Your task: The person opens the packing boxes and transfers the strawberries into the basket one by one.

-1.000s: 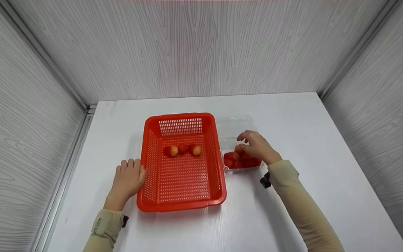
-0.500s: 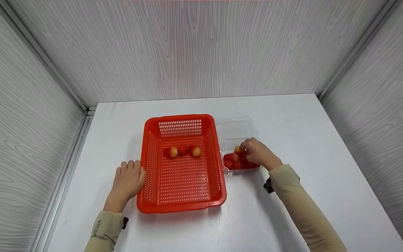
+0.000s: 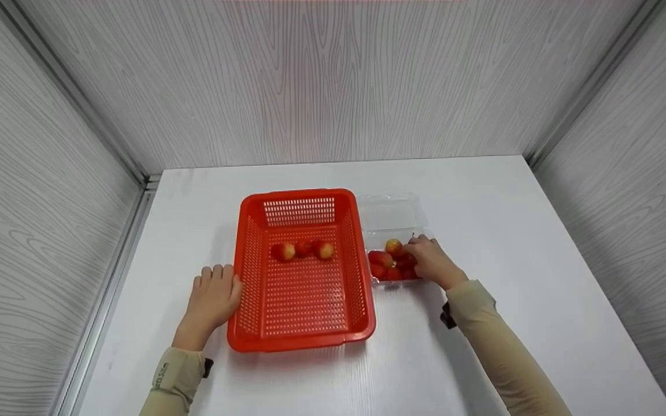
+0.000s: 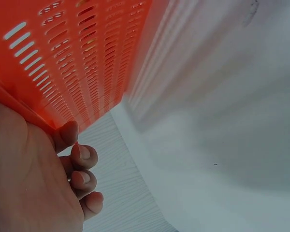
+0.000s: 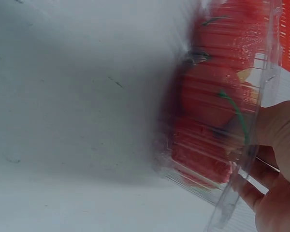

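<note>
A red perforated basket (image 3: 303,344) holds a few red-and-yellow fruits (image 3: 283,251) in a row. At its left rim, my left hand (image 3: 213,296) holds on with the thumb at the edge; in the left wrist view, the bent fingers (image 4: 82,181) lie close under the rim. On the right, an open clear plastic clamshell box (image 3: 391,214) carries several more fruits (image 3: 380,258), some with green stems (image 5: 234,108). My right hand (image 3: 434,261) reaches into its right end, fingers bent down among the fruits. I cannot tell whether they grip one, since the fingertips are partly hidden.
Basket and box stand side by side on a white table (image 3: 512,248), the box right against the basket's right side. Grey wood-grain panels (image 3: 333,81) enclose the table at the back and both sides.
My right hand, at first raised with its fingers spread over the box, has lowered into the fruits and shifted slightly right, uncovering a yellowish fruit. My left hand stays at the basket rim.
</note>
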`<act>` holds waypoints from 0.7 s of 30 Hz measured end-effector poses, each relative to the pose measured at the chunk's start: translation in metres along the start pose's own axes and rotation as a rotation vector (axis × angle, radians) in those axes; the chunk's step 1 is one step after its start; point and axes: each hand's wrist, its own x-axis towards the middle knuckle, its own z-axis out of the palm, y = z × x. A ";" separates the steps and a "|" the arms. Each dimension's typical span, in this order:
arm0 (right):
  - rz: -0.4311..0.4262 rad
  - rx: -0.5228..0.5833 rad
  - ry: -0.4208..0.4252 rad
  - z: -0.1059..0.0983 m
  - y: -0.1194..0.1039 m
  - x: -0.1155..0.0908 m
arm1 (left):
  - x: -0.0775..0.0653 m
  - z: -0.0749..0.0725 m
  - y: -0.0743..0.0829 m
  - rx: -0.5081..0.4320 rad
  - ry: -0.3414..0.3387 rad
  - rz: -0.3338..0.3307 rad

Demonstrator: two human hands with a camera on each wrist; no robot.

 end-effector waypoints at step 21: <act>-0.007 0.093 0.036 -0.005 -0.006 0.004 | -0.001 -0.001 0.000 0.044 0.032 0.027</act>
